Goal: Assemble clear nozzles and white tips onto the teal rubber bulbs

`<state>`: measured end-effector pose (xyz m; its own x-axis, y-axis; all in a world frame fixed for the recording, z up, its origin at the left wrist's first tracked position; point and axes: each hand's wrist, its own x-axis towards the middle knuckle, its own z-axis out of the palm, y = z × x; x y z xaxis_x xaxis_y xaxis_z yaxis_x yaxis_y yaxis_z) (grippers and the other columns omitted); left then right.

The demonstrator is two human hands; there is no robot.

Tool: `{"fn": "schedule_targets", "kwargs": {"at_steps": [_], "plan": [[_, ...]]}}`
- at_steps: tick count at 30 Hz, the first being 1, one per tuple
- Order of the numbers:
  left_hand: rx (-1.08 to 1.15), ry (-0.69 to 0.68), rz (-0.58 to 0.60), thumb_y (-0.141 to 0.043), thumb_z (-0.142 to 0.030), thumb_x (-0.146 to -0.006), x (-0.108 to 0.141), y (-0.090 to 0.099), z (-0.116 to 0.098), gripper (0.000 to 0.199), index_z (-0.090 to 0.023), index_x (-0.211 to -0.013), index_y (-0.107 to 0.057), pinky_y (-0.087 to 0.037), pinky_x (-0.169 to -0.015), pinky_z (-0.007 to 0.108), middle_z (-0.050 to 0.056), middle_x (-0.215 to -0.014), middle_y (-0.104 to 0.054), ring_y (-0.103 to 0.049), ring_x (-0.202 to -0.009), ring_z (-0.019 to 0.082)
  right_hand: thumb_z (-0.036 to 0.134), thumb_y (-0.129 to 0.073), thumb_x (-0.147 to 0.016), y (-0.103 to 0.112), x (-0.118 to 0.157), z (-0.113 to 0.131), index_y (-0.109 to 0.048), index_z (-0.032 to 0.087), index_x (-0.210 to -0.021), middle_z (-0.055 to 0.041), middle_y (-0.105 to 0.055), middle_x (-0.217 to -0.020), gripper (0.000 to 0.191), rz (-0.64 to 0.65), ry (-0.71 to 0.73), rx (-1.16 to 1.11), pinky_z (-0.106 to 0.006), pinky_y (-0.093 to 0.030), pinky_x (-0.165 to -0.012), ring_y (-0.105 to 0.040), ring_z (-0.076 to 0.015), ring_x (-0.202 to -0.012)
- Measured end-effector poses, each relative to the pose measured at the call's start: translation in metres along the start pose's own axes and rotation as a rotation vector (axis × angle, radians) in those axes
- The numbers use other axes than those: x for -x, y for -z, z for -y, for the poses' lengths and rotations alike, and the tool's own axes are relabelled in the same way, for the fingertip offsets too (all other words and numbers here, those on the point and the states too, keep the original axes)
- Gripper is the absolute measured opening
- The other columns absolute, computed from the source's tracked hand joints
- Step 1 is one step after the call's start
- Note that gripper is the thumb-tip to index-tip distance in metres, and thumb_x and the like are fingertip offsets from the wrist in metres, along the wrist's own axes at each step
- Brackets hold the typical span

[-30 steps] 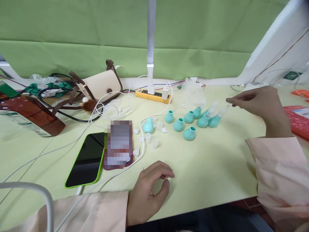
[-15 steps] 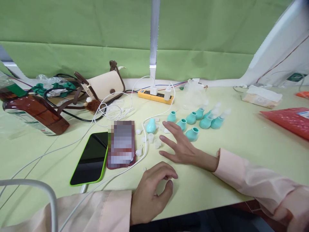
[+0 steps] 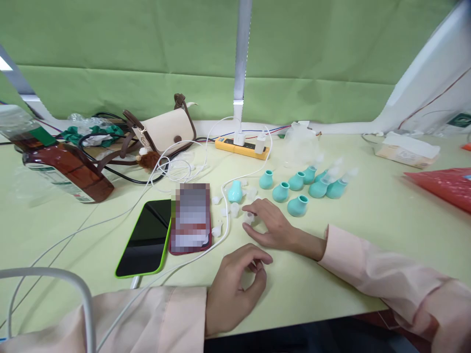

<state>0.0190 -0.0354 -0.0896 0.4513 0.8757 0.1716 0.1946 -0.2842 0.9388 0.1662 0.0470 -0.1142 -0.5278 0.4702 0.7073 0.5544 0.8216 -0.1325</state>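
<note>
Observed right hand [image 3: 271, 226] at frame centre, half-open around small, translucent white plastic cup [image 3: 249, 218]; unable to tell if gripping. Noted left hand [image 3: 235, 284] at lower centre, loosely curled; unable to tell if holding anything. Logged teal, round-bellied, open-necked bulbs [image 3: 296, 208] right of centre.

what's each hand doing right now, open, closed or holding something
Left hand: loosely curled; can't tell if it holds anything.
Right hand: thumb and fingers either side of a translucent piece; can't tell if gripped.

Phone [image 3: 147, 240] left of the bulbs [image 3: 280, 192] — power strip [image 3: 222, 143] behind.
</note>
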Motion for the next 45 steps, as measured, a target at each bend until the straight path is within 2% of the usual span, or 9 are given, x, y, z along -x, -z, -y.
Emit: {"fn": "schedule_targets", "kwargs": {"at_steps": [4, 7, 11, 15, 20, 26, 30, 35, 45], "plan": [[0.144, 0.132, -0.073, -0.045, -0.012, -0.078, 0.001, 0.001, 0.000, 0.006, -0.018, -0.079, -0.047, -0.039, -0.061, 0.023, -0.001, -0.070, -0.050, -0.047, -0.064, 0.011, 0.019, -0.055, -0.067, 0.006, 0.002, 0.007, -0.042, 0.017, -0.095, -0.0019, -0.052, -0.069, 0.031, -0.163, 0.029, -0.073, -0.029, -0.041, -0.055, -0.050, -0.0142, -0.062], [0.268, 0.173, -0.144, -0.047, -0.016, -0.079, 0.002, 0.000, 0.001, 0.009, -0.020, -0.081, -0.040, -0.038, -0.058, 0.021, -0.003, -0.074, -0.045, -0.045, -0.066, 0.010, 0.017, -0.056, -0.066, 0.009, 0.006, 0.013, -0.043, 0.018, -0.094, 0.0007, -0.051, -0.066, 0.032, -0.245, 0.062, -0.175, -0.026, -0.040, -0.049, -0.047, -0.0108, -0.053], [0.308, 0.192, -0.151, -0.047, -0.022, -0.082, 0.001, -0.001, 0.002, 0.012, -0.023, -0.090, -0.038, -0.038, -0.057, 0.021, -0.001, -0.082, -0.046, -0.046, -0.072, 0.011, 0.012, -0.057, -0.065, 0.007, 0.011, 0.018, -0.042, 0.017, -0.099, -0.0013, -0.056, -0.072, 0.037, -0.204, 0.087, -0.283, -0.023, -0.044, -0.049, -0.053, -0.0108, -0.059], [0.292, 0.237, -0.136, -0.049, -0.027, -0.082, 0.000, -0.002, 0.003, 0.022, -0.025, -0.099, -0.037, -0.038, -0.058, 0.022, 0.000, -0.086, -0.048, -0.048, -0.076, 0.013, 0.017, -0.058, -0.067, 0.009, 0.011, 0.019, -0.040, 0.017, -0.103, -0.0028, -0.059, -0.075, 0.041, -0.179, 0.122, -0.344, -0.023, -0.048, -0.050, -0.056, -0.0115, -0.062], [0.341, 0.210, -0.163, -0.049, -0.027, -0.082, 0.000, -0.003, 0.005, 0.017, -0.025, -0.095, -0.039, -0.040, -0.063, 0.023, -0.001, -0.085, -0.048, -0.047, -0.076, 0.012, 0.014, -0.056, -0.069, 0.014, 0.005, 0.023, -0.040, 0.018, -0.104, -0.0039, -0.060, -0.074, 0.039, -0.224, 0.160, -0.379, -0.022, -0.051, -0.052, -0.059, -0.0120, -0.066], [0.396, 0.167, -0.216, -0.040, -0.030, -0.086, 0.000, -0.002, 0.003, 0.016, -0.025, -0.101, -0.039, -0.041, -0.071, 0.024, -0.001, -0.085, -0.053, -0.048, -0.071, 0.011, 0.004, -0.062, -0.061, 0.018, 0.001, 0.028, -0.043, 0.017, -0.097, -0.0046, -0.060, -0.075, 0.043, -0.308, 0.146, -0.361, -0.018, -0.050, -0.049, -0.059, -0.0105, -0.065], [0.351, 0.144, -0.249, -0.035, -0.033, -0.087, -0.001, -0.001, 0.001, 0.016, -0.023, -0.097, -0.043, -0.042, -0.067, 0.022, -0.001, -0.080, -0.049, -0.048, -0.071, 0.012, 0.010, -0.062, -0.063, 0.021, 0.000, 0.028, -0.047, 0.018, -0.088, -0.0022, -0.059, -0.071, 0.031, -0.252, 0.167, -0.315, -0.019, -0.049, -0.049, -0.057, -0.0091, -0.060], [0.383, 0.208, -0.233, -0.036, -0.036, -0.087, 0.000, -0.002, 0.003, 0.019, -0.023, -0.101, -0.038, -0.041, -0.071, 0.026, -0.002, -0.073, -0.048, -0.049, -0.069, 0.012, 0.013, -0.059, -0.065, 0.025, -0.003, 0.027, -0.052, 0.017, -0.075, -0.0026, -0.056, -0.067, 0.013, -0.200, 0.150, -0.246, -0.019, -0.045, -0.045, -0.054, -0.0084, -0.053], [0.495, 0.211, -0.176, -0.042, -0.036, -0.084, -0.001, -0.001, 0.003, 0.025, -0.022, -0.104, -0.037, -0.042, -0.074, 0.027, -0.003, -0.067, -0.052, -0.053, -0.071, 0.013, 0.013, -0.055, -0.066, 0.024, -0.003, 0.028, -0.052, 0.017, -0.084, -0.0024, -0.056, -0.065, 0.019, -0.232, 0.145, -0.234, -0.020, -0.045, -0.045, -0.055, -0.0097, -0.054]]}}
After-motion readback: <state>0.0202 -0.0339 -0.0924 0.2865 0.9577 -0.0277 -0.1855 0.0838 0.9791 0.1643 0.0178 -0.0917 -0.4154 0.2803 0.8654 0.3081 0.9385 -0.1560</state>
